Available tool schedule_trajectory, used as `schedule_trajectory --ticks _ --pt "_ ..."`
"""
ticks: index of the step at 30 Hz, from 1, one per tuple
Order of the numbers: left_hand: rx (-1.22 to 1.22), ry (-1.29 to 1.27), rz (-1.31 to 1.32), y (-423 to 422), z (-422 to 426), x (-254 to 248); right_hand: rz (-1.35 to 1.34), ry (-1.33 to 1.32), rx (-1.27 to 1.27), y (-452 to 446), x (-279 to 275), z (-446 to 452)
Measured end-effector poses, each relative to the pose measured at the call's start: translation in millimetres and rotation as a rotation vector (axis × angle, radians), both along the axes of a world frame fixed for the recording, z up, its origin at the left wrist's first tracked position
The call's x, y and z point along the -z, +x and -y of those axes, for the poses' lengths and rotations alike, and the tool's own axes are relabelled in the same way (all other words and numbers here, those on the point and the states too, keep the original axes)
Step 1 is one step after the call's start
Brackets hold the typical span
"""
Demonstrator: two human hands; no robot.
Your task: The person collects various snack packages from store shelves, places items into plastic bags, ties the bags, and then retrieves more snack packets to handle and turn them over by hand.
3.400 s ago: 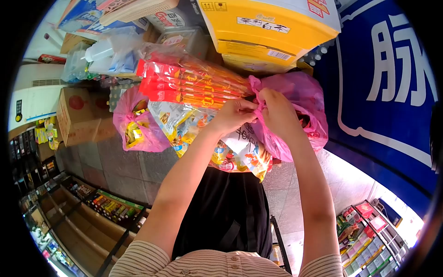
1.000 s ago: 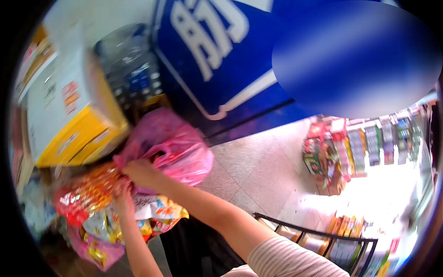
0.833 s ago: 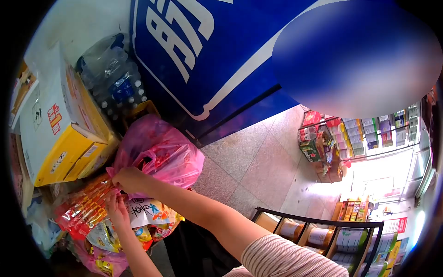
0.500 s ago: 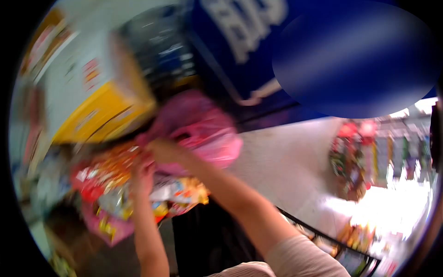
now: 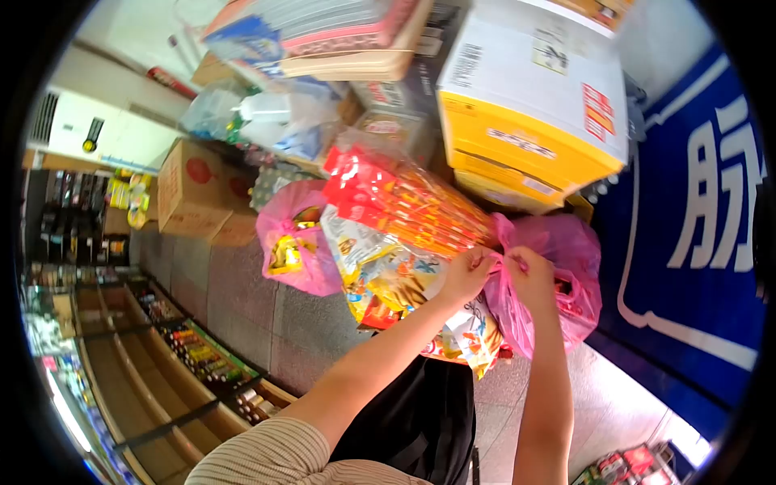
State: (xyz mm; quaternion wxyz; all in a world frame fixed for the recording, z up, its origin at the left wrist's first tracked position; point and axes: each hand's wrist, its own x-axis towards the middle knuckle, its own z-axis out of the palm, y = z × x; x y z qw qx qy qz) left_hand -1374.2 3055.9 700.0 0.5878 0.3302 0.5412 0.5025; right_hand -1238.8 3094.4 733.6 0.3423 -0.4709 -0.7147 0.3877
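A pink plastic bag (image 5: 578,255) bulges in front of the blue panel, its top gathered into twisted ends. My left hand (image 5: 469,276) pinches one of those ends from the left. Close beside it, my right hand (image 5: 527,271) has its fingers closed on the gathered plastic too. What fills the bag shows only as dark and reddish shapes through the film. Against my left hand lie white and yellow snack bags (image 5: 396,279), and above them a clear-wrapped bundle of red and orange packets (image 5: 412,202). A second pink bag (image 5: 301,263) with yellow packages sits to the left.
Yellow and white cartons (image 5: 525,121) are stacked behind the bags. A blue panel (image 5: 695,218) with white lettering stands at right. Brown cardboard boxes (image 5: 194,190) rest on the tiled floor (image 5: 242,299). Wooden shelving (image 5: 162,372) runs along the lower left.
My view has swung left, so the bags and cartons sit further right in the picture, and the blur has cleared. Both hands stay at the top of the pink bag.
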Motion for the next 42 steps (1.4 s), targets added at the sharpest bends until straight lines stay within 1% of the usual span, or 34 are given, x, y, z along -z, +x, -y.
schedule_trajectory --ticks 1,2,3,4,5,7,8,9,10,11,12,13,15,16,17,19,20,21,22,23,24,26,27,29,30,31,32,33,35,36,38,39,41,42 --pt "-0.018 -0.149 0.229 -3.1 5.3 -4.2 0.000 0.005 -0.025 6.3 -2.5 0.4" --pt "-0.043 -0.141 0.231 -6.3 10.5 -8.3 -0.043 -0.137 -0.119 13.6 -4.9 -0.5" --pt "-0.079 -0.219 0.379 -8.5 14.8 -11.8 -0.083 -0.280 -0.212 18.1 -8.4 -2.5" --pt "-0.103 -0.301 0.531 -8.9 19.3 -14.4 -0.076 -0.279 -0.226 21.1 -14.3 -2.5" --pt "-0.116 -0.296 0.538 -7.3 22.8 -16.4 -0.073 -0.306 -0.230 23.6 -20.8 -3.1" --pt "0.002 -0.227 0.398 -4.0 24.8 -20.2 -0.068 -0.329 -0.251 22.3 -30.2 -4.3" --pt "-0.012 -0.158 0.403 -4.4 23.4 -22.4 -0.138 -0.365 -0.273 19.3 -33.5 -5.1" --pt "-0.027 -0.151 0.401 -5.8 20.6 -21.8 -0.207 -0.402 -0.295 15.9 -37.6 -6.7" --pt "-0.052 -0.020 0.333 -7.1 17.3 -21.3 -0.207 -0.400 -0.307 12.6 -43.2 -8.6" --pt "-0.077 0.109 0.263 -8.5 13.8 -20.5 -0.297 -0.507 -0.277 9.0 -49.0 -11.8" --pt "-0.077 0.074 0.248 -9.0 10.5 -24.6 -0.384 -0.614 -0.244 5.8 -53.6 -15.9" --pt "-0.086 0.074 0.247 -13.3 10.3 -28.2 -0.383 -0.618 -0.252 2.7 -56.8 -20.7" --pt "0.208 0.043 0.319 -24.2 8.5 -34.3 -0.540 -0.916 -0.294 -2.3 -58.7 -34.6" --pt "0.300 0.041 0.342 -29.3 5.4 -32.1 -0.488 -0.917 -0.312 -5.3 -54.1 -41.4" --pt "0.294 0.041 0.343 -35.0 -0.2 -29.8 -0.485 -0.921 -0.317 -2.3 -45.4 -50.1" --pt "0.358 -0.125 0.068 -46.9 -11.4 -25.3 -0.437 -0.898 -0.188 9.5 -23.8 -66.6" --pt "0.371 -0.174 -0.111 -51.5 -9.7 -23.1 -0.330 -0.857 -0.065 14.7 -15.2 -63.3" --pt "0.339 -0.234 -0.122 -49.9 -0.5 -27.1 -0.363 -0.870 0.046 31.6 14.3 -58.4" --pt "0.337 -0.212 -0.198 -49.5 4.0 -2.4 -0.351 -0.831 0.070 53.2 47.7 -59.0" --pt "0.334 -0.190 -0.274 -51.0 4.7 20.3 -0.339 -0.791 0.094 65.9 67.7 -62.1" --pt "0.335 -0.189 -0.270 -53.6 4.3 19.1 -0.335 -0.791 0.096 63.0 63.1 -59.0" --pt "0.370 -0.156 -0.372 -55.7 4.0 8.7 -0.408 -0.725 0.174 47.1 32.3 -41.7" --pt "0.371 -0.156 -0.368 -49.5 5.4 0.0 -0.404 -0.725 0.176 41.1 15.6 -35.9" --pt "0.243 -0.033 -0.277 -32.1 11.9 -22.0 -0.385 -0.547 0.059 23.9 -17.5 -23.8" --pt "0.253 0.065 -0.317 -24.7 11.9 -27.9 -0.381 -0.546 0.061 5.0 -30.5 -10.0" --pt "0.254 0.065 -0.313 -14.2 12.4 -28.8 -0.314 -0.428 0.043 -17.9 -43.6 7.4" --pt "0.119 0.157 -0.338 -3.5 12.0 -28.0 -0.252 -0.306 0.020 -32.4 -50.8 17.3" --pt "-0.016 0.249 -0.361 3.9 11.9 -29.9 -0.254 -0.302 0.018 -34.6 -52.2 22.4" --pt "-0.039 0.212 -0.307 12.4 10.4 -31.0 0.419 0.383 -0.081 -31.2 -51.0 34.7" --pt "-0.033 0.270 -0.297 15.8 9.6 -27.9 0.419 0.382 -0.074 -28.1 -51.5 42.5" --pt "-0.022 0.330 -0.288 23.4 13.9 -21.5 0.265 0.041 -0.055 -21.4 -54.9 56.0" --pt "0.014 0.342 -0.311 25.1 17.3 -23.4 0.265 0.045 -0.050 -19.4 -61.2 59.5" --pt "0.053 0.360 -0.334 24.3 18.9 -27.4 0.295 -0.114 0.082 -15.9 -76.7 65.3" --pt "0.094 0.307 -0.286 22.2 17.4 -29.9 0.294 -0.109 0.087 -14.6 -79.6 63.6"
